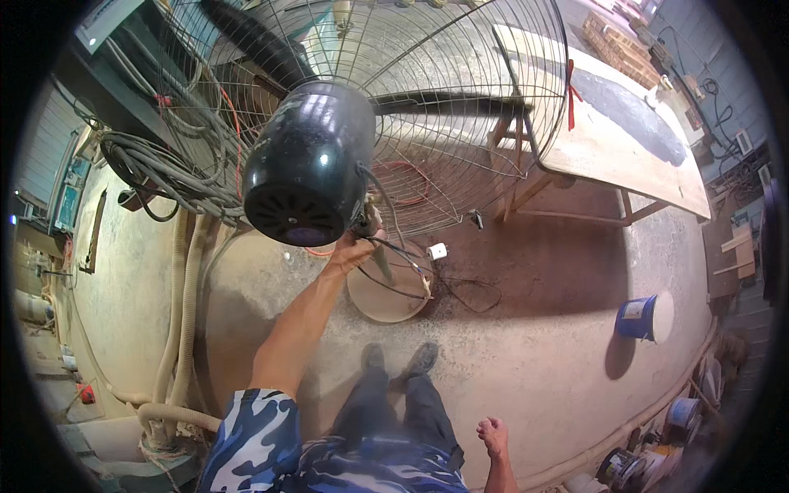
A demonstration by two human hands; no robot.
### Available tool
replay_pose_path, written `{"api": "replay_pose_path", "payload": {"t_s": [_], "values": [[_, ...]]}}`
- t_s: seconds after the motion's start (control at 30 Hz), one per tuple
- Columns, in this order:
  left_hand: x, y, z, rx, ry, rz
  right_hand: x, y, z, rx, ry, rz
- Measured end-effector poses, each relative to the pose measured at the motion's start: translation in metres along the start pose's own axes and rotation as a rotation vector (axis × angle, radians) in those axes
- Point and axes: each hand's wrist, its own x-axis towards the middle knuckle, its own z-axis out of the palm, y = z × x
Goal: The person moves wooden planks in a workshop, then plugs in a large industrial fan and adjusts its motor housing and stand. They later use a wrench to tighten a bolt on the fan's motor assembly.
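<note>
A standing fan with a black motor housing (pixel 300 164) and a wire cage (pixel 448 164) fills the upper middle. My left hand (pixel 353 246) grips its stand just below the motor, among dark wires. The pale stand pole (pixel 380 264) runs down to a round base (pixel 370 300) on the floor. A white plug or socket (pixel 436 251) lies beside the base near a loop of black cable (pixel 481 300). My right hand (pixel 493 435) hangs low at the right of my legs, fingers curled, with nothing visible in it.
A wooden table (pixel 575 160) stands right of the fan. A blue bucket (pixel 637 319) sits on the right floor, with more containers (pixel 682 413) along the edge. Coiled grey cables (pixel 173 164) hang at the left, above corrugated hoses (pixel 185 345) running down the floor.
</note>
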Motion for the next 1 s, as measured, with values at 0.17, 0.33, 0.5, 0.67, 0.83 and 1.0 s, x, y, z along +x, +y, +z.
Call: {"api": "replay_pose_path", "payload": {"t_s": [0.17, 0.33, 0.5, 0.67, 0.83, 1.0], "values": [[-0.032, -0.018, -0.045, -0.202, -0.005, -0.068, -0.005, -0.013, 0.029, -0.020, -0.021, -0.008], [-0.030, -0.030, -0.073, -0.758, 0.088, -0.258, -0.007, -0.054, 0.062, -0.015, -0.078, -0.146], [-0.046, -0.028, -0.038, 0.463, 0.036, 0.154, -0.032, -0.081, 0.083, 0.081, -0.109, -0.178], [-0.086, -0.009, 0.005, 0.978, 0.102, 0.188, -0.055, -0.097, 0.102, 0.129, -0.138, -0.232], [-0.111, -0.004, 0.036, 1.886, 0.201, 0.250, -0.071, -0.118, 0.110, 0.132, -0.169, -0.298], [-0.151, 0.012, 0.060, 1.573, 0.150, 0.509, -0.084, -0.150, 0.120, 0.065, -0.135, -0.412]]}}
